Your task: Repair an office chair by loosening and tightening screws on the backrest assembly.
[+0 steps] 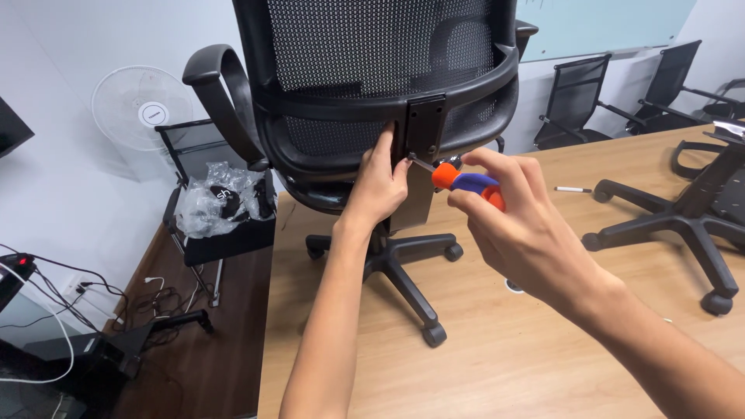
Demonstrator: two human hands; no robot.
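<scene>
A: What is hidden?
B: The screwdriver (466, 181) tip is hidden at the chair (380, 93) bracket (424, 128); its handle is gripped by the right hand (512, 225).
A: The left hand (379, 182)?
B: Its fingers are pressed beside the bracket.

The office chair (372, 116) stands on the table (543, 341), fan (143, 105) behind-left.

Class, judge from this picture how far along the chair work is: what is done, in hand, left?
Done: the chair stands assembled on the table. In hand: the right hand drives a screwdriver at the back bracket, which the left hand steadies. Left: seating that screw; others are hidden.
</scene>
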